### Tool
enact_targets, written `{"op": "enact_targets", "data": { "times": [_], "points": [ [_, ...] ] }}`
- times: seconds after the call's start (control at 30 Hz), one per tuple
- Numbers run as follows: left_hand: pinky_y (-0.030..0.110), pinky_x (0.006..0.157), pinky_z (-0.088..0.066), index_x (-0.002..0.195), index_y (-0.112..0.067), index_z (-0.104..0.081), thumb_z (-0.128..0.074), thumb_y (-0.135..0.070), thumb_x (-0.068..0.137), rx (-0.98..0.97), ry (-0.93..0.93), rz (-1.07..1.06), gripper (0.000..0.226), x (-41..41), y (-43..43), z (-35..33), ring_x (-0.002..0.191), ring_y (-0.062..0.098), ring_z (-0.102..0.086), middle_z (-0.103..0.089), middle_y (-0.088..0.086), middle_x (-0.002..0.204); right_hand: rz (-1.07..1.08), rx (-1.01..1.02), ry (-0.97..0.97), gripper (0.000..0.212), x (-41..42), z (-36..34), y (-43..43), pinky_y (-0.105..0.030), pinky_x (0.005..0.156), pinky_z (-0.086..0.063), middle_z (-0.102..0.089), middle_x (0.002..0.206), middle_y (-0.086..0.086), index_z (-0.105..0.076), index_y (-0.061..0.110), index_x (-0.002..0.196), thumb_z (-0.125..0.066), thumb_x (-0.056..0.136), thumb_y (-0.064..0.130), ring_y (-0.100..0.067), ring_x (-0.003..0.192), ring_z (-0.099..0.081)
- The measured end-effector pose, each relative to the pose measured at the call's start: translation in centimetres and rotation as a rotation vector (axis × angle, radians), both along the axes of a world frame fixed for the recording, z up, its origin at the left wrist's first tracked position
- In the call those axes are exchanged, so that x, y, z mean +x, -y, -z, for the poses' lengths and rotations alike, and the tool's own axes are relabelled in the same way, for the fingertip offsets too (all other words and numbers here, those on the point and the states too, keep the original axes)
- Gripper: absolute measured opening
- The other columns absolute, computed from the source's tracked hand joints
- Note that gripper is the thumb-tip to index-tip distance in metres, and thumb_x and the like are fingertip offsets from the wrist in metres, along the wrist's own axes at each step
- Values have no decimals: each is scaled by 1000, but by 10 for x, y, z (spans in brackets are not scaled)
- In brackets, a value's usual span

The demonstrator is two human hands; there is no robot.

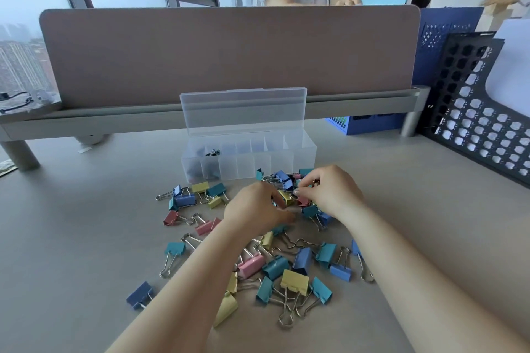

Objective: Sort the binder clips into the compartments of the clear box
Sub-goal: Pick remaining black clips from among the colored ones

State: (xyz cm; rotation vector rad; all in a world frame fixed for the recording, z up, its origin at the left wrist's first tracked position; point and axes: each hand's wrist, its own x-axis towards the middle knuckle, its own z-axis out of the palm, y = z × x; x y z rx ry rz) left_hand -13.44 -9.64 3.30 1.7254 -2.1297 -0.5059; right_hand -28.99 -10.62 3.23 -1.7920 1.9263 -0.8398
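A clear box (304,152) with its lid up stands at the back of the desk; small dark clips (212,152) lie in its left compartments. Coloured binder clips (295,269) in blue, teal, yellow and pink are scattered on the desk in front of it. My left hand (255,209) and my right hand (329,192) meet over the heap just before the box. Their fingers are curled around a yellow clip (286,198) between them; what each hand actually pinches is partly hidden.
A brown desk divider (229,51) rises behind the box, and a person sits beyond it. A black perforated file rack (481,123) stands at the right, a blue one (370,123) behind it.
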Motion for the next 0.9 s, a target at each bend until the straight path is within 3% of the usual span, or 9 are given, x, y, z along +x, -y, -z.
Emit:
{"op": "enact_targets", "data": {
  "times": [0.07,0.17,0.27,0.4,0.47,0.53,0.67,0.77,0.9],
  "points": [
    [24,65,-47,89,-30,-70,-74,-42,72,14,24,-1,22,-1,0,0,82,14,-59,-60,-7,90,3,30,-100,18,3,0,2,-27,75,-43,-65,122,8,-73,29,97,-74,81,37,-19,104,-59],
    [22,57,-41,86,-31,-69,-72,-36,73,-15,24,-7,14,-1,2,2,75,17,-57,-58,-5,81,-23,68,-204,25,8,-3,3,-26,71,-41,-65,117,7,-71,31,105,-72,82,41,-17,95,-57],
    [22,50,-32,88,-29,-69,-71,-36,74,-16,14,2,16,-3,4,5,66,17,-50,-47,-8,64,-45,76,-252,19,11,-5,3,-26,68,-42,-66,107,6,-71,30,103,-70,85,37,-16,85,-53],
    [22,49,-32,82,-26,-65,-70,-34,76,6,-27,37,11,-2,5,6,60,14,-47,-45,-9,61,-75,63,-236,10,8,-4,1,-27,64,-41,-62,94,6,-72,25,94,-69,86,31,-18,82,-55],
    [21,47,-30,83,-17,-67,-70,-34,79,75,-191,36,18,-1,5,2,52,11,-40,-45,-6,59,-107,56,-83,8,5,-5,1,-29,67,-45,-68,93,1,-73,18,87,-70,85,25,-21,84,-61],
    [21,44,-25,87,-8,-68,-68,-31,83,254,-539,-15,23,4,5,-7,47,12,-30,-41,-1,60,-88,58,197,8,0,-10,1,-27,63,-46,-67,81,0,-70,15,81,-70,85,22,-18,75,-60],
    [11,31,-15,75,-11,-53,-49,-19,91,735,-1349,-57,18,14,12,-19,41,4,-25,-37,-4,62,-22,236,1003,18,-20,-19,8,-16,31,-18,-39,59,4,-51,14,75,-55,90,22,-6,38,-28],
    [9,29,-15,75,-12,-46,-37,-17,88,855,-1551,-72,16,17,17,-17,39,4,-30,-38,-3,61,-58,332,1444,21,-31,-22,8,-13,31,-13,-39,59,2,-43,14,71,-39,90,25,-6,36,-27],
    [9,30,-14,72,-14,-45,-43,-22,79,911,-1617,-40,11,16,15,-15,39,5,-30,-36,-3,62,-65,335,1428,31,-34,-17,7,-12,30,-15,-44,59,0,-46,16,68,-48,93,34,-6,35,-31]
  ]
}}
